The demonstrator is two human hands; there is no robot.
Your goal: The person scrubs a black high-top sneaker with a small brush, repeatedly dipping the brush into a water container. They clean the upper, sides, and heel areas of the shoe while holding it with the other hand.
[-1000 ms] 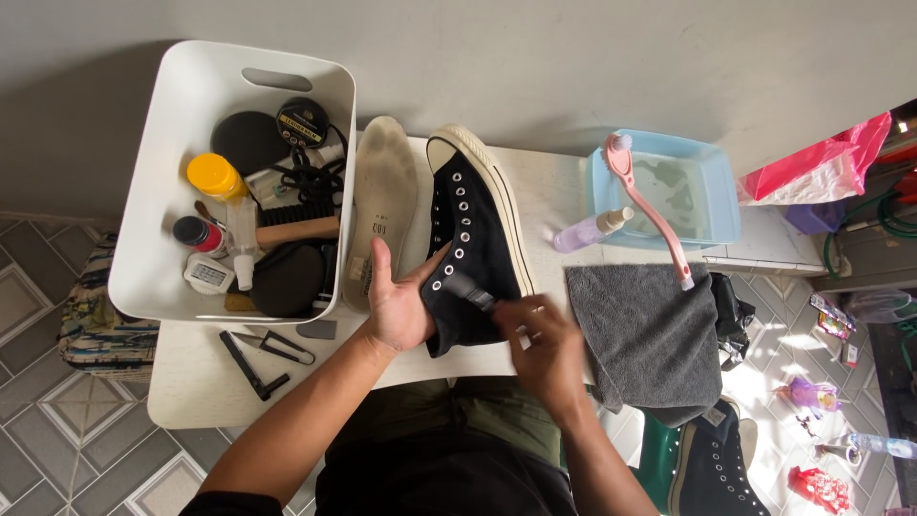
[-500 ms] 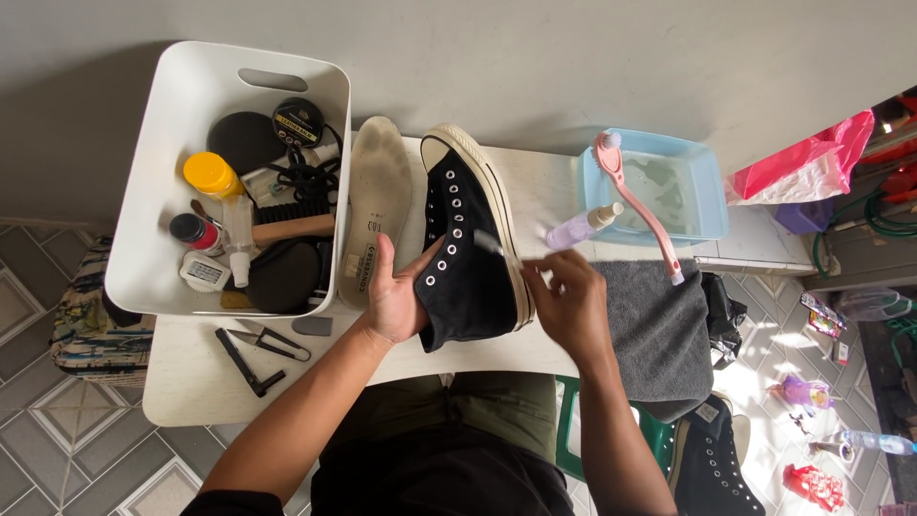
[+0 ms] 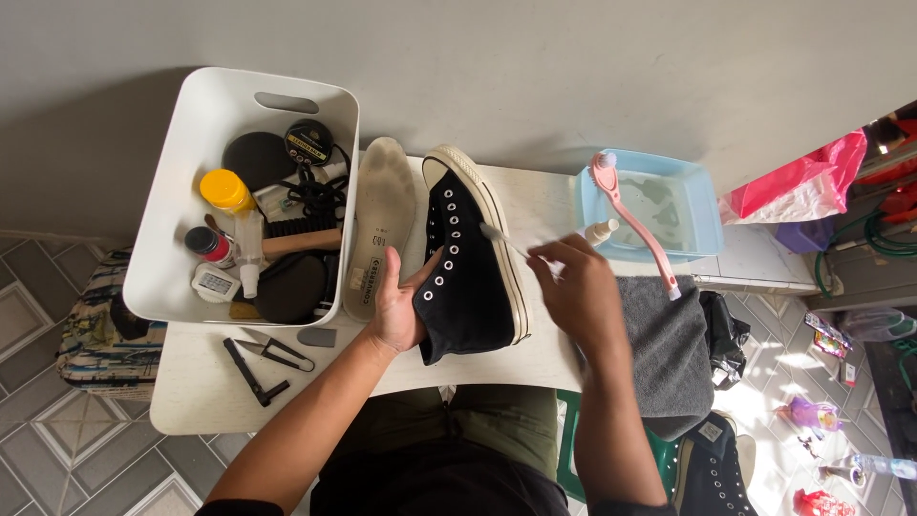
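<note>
While held: black sneaker [image 3: 468, 277] (beige insole [image 3: 379, 225] beside)

The right hand [image 3: 571, 287] hides most of the small brush [image 3: 501, 239] it grips. A second shoe [image 3: 709, 473] is cut off by the bottom edge.

Matt black canvas shoe [image 3: 468, 277], smooth white plastic bin [image 3: 181, 191], grey cloth [image 3: 669, 354]
</note>
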